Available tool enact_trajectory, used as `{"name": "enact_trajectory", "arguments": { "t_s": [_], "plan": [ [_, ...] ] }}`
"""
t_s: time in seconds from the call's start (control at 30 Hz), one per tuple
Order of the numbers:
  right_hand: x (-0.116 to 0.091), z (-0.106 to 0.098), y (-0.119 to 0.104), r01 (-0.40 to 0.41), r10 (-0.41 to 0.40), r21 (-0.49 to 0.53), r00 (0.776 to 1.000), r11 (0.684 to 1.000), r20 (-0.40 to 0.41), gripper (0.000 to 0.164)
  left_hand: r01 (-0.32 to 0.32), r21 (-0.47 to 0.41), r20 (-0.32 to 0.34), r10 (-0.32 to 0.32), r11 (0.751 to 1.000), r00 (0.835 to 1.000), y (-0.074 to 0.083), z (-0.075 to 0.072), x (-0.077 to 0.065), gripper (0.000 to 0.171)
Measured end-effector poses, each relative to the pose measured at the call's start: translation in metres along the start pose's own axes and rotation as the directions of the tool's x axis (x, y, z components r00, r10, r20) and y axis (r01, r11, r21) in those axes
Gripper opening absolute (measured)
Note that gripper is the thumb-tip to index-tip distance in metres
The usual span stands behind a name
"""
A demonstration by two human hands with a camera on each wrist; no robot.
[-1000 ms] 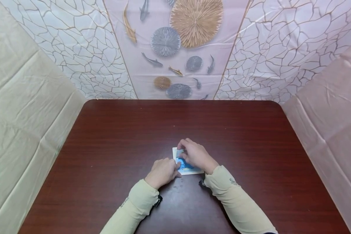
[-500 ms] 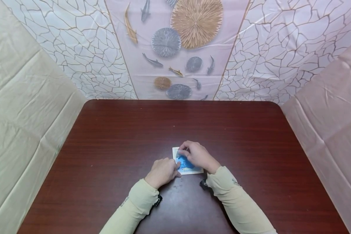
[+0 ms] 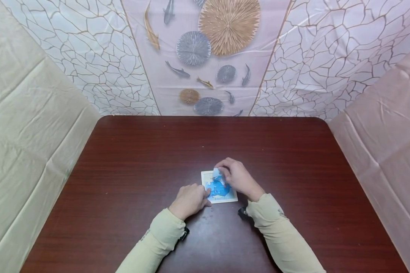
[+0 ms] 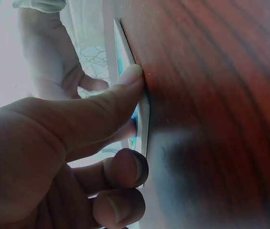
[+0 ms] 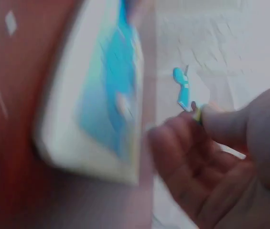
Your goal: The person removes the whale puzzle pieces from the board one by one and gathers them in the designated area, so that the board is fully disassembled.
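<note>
A small jigsaw puzzle board (image 3: pixel 222 200) with a pale frame and a blue picture lies flat on the table. My left hand (image 3: pixel 188 199) holds its near-left corner. In the left wrist view, the thumb (image 4: pixel 131 76) touches the board's edge, while other fingers curl against the adjoining side. Pinched between my right thumb and fingertips is a light-blue puzzle piece (image 3: pixel 216 173), raised over the board's far part. My right hand (image 3: pixel 238 177) comes in from the right. The right wrist view shows the piece tilted and the board blurred.
The dark red-brown table (image 3: pixel 150 151) extends around the board on all sides. Behind it hangs a patterned cloth (image 3: pixel 208 64), with plain pale cloths at left (image 3: pixel 27 144) and right (image 3: pixel 379 151). A black strap shows at each wrist.
My right hand has drawn back to the right and slightly away from me, raising the puzzle piece from the board's far-left corner. More of the blue picture shows. The left hand stays put.
</note>
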State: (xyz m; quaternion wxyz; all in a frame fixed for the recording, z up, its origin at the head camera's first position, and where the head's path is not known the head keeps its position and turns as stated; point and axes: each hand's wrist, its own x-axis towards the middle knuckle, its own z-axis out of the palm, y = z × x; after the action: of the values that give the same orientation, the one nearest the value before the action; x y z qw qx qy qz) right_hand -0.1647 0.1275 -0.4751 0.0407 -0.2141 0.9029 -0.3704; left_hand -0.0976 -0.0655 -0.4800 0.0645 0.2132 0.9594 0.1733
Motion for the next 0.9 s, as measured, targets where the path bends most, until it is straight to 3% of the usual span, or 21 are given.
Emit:
{"name": "enact_trajectory", "arguments": {
  "t_s": [0.2, 0.4, 0.6, 0.8, 0.9],
  "plan": [
    [-0.014, -0.041, 0.024, -0.056, 0.057, -0.139, 0.998, 0.989, 0.005, 0.014, -0.024, 0.016, 0.019, 0.023, 1.0, 1.0, 0.001, 0.0, 0.0, 0.017],
    [-0.032, -0.068, 0.052, -0.17, 0.177, -0.193, 0.984, 0.966, 0.021, 0.016, -0.033, 0.034, 0.034, 0.032, 0.999, 0.999, 0.0, 0.0, -0.001, 0.024],
    [-0.037, -0.072, 0.062, -0.217, 0.226, -0.176, 0.974, 0.96, 0.034, 0.016, -0.031, 0.031, 0.023, 0.031, 0.999, 0.999, -0.002, -0.001, -0.001, 0.021],
    [-0.042, -0.068, 0.062, -0.295, 0.307, -0.148, 0.949, 0.944, 0.069, 0.029, -0.032, 0.018, 0.019, 0.031, 0.999, 0.999, 0.0, -0.001, -0.003, 0.018],
    [-0.042, -0.067, 0.062, -0.298, 0.309, -0.14, 0.949, 0.944, 0.062, 0.027, -0.013, 0.003, 0.024, 0.012, 1.0, 1.0, 0.001, -0.002, -0.002, 0.016]
  ]
}}
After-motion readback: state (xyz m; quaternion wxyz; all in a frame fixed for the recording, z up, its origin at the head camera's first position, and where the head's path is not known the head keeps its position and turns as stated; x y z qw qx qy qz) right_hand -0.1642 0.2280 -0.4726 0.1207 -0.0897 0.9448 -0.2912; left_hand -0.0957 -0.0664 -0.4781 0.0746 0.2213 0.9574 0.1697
